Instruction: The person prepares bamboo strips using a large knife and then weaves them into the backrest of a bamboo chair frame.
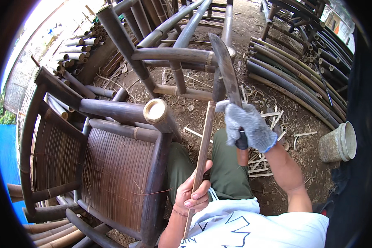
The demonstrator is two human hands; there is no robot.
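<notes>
My bare left hand (194, 192) is closed around the lower part of a split bamboo strip (204, 144), which stands nearly upright over my lap. In a grey knitted glove, my right hand (247, 126) grips a machete (226, 68) by its handle. The broad dark blade points up and away, just to the right of the strip's top end and apart from it. Below the glove the brown butt of the handle shows. Close by on my left stands a dark bamboo chair (115, 173) with a slatted seat and back.
A second bamboo frame (177, 56) stands ahead. Bamboo poles (293, 84) lie stacked at the right, with cut poles (76, 51) piled at the far left. A worn white bucket (337, 142) stands at the right. Shavings and strips (260, 163) litter the dirt floor.
</notes>
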